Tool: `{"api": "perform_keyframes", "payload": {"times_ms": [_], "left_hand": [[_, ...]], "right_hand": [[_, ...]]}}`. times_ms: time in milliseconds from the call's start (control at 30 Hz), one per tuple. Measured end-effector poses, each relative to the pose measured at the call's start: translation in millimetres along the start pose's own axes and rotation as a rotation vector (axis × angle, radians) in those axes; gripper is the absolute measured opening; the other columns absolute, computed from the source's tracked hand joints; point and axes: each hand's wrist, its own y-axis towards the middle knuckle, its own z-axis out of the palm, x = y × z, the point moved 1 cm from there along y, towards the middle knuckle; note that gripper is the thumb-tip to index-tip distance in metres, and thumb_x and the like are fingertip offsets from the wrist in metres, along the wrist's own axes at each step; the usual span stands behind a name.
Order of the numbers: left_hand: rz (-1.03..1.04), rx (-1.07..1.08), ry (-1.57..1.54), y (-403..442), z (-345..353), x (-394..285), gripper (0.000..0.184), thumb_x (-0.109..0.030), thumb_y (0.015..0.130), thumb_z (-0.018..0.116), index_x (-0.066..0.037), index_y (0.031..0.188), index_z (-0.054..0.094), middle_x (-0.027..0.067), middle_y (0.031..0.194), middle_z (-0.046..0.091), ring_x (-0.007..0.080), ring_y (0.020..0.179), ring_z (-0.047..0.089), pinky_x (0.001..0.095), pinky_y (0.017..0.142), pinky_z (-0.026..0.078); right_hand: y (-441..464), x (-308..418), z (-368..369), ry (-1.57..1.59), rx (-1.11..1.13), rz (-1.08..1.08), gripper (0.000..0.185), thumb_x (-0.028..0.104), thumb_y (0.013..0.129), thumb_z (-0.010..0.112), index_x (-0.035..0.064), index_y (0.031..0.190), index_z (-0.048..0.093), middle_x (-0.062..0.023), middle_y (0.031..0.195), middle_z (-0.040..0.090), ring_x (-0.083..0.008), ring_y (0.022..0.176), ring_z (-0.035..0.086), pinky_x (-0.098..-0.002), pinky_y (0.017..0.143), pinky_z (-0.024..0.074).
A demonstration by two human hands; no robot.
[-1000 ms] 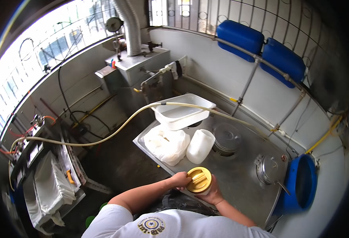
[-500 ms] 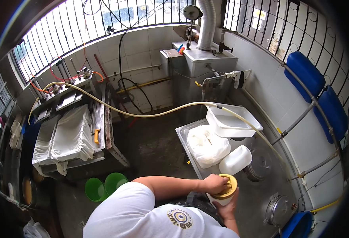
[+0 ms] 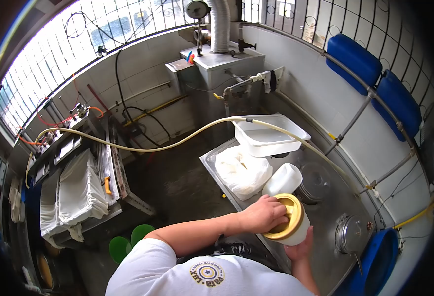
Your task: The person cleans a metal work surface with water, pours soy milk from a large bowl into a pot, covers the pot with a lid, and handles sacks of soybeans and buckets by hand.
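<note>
A white jar with a yellow screw lid (image 3: 296, 228) is held tilted over the near edge of the steel table, its lid facing up and toward me. My left hand (image 3: 264, 214) is closed on the lid, its fingers curled at the raised bar across the lid's recessed top. From below and the right, my right hand (image 3: 301, 248) grips the jar's white body; part of that hand is hidden behind the jar. Just beyond the jar lie a white plastic jug (image 3: 283, 180) and a knotted white plastic bag (image 3: 241, 172).
On the steel table (image 3: 320, 241) stands a white tub (image 3: 271, 135), with a pale hose (image 3: 177, 147) running across it. Round metal hatches (image 3: 350, 234) sit in the tabletop. At left is a cloth-lined vat (image 3: 81, 192); green buckets (image 3: 121, 249) are on the floor.
The jar has come closer and tilted, showing more of its lid. Both hands have stayed on it. My view has shifted, so the room appears moved left and up.
</note>
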Motion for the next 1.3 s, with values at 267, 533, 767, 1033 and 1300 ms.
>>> {"api": "perform_keyframes", "payload": {"times_ms": [267,533,767,1033,1300], "left_hand": [[-1.180,-0.109,-1.108,-15.0,31.2,31.5,0.044,-0.032,0.107,0.057,0.000,0.137,0.060,0.0095,0.117,0.072,0.0186,0.100,0.070,0.0348,0.084,0.057],[-0.096,0.282,0.117,18.6,-4.3,-39.0,0.023,-0.021,0.097,0.066,0.000,0.103,0.060,0.0185,0.101,0.068,0.0401,0.104,0.065,0.0477,0.091,0.053],[0.033,0.376,0.159,33.2,17.6,-55.0,0.031,-0.025,0.096,0.068,0.003,0.109,0.062,0.0174,0.104,0.068,0.0377,0.103,0.065,0.0450,0.090,0.055],[-0.046,0.210,0.021,32.0,16.3,-48.3,0.029,-0.017,0.093,0.075,0.002,0.115,0.069,0.0187,0.096,0.071,0.0355,0.086,0.071,0.0415,0.077,0.057],[-0.595,0.289,-0.054,-25.9,14.7,-3.9,0.024,-0.017,0.096,0.071,0.002,0.110,0.072,0.0228,0.102,0.072,0.0381,0.092,0.072,0.0409,0.080,0.057]], "right_hand": [[5.8,32.0,45.9,-1.064,0.007,-0.606,0.103,0.054,0.092,0.073,0.0082,0.166,0.017,-0.0095,0.160,0.038,-0.0284,0.145,0.041,-0.0443,0.120,0.0343],[13.8,19.9,-6.7,0.045,-0.023,0.034,0.069,0.057,0.107,0.045,0.0015,0.149,0.048,-0.0154,0.145,0.059,-0.0304,0.132,0.059,-0.0463,0.113,0.0449],[-9.1,18.5,-48.1,0.151,-0.042,0.058,0.074,0.062,0.106,0.042,0.0016,0.147,0.051,-0.0174,0.144,0.061,-0.0327,0.131,0.060,-0.0475,0.112,0.0469],[-83.4,44.7,-161.8,-0.351,-0.807,0.131,0.096,0.085,0.090,0.051,0.0172,0.158,0.039,-0.0088,0.156,0.045,-0.0235,0.120,0.059,-0.0404,0.091,0.0509],[-81.2,38.6,-111.1,-0.902,-0.686,0.095,0.076,0.045,0.094,0.073,0.0091,0.152,0.042,-0.0092,0.126,0.065,-0.0174,0.093,0.070,-0.0333,0.071,0.0564]]}}
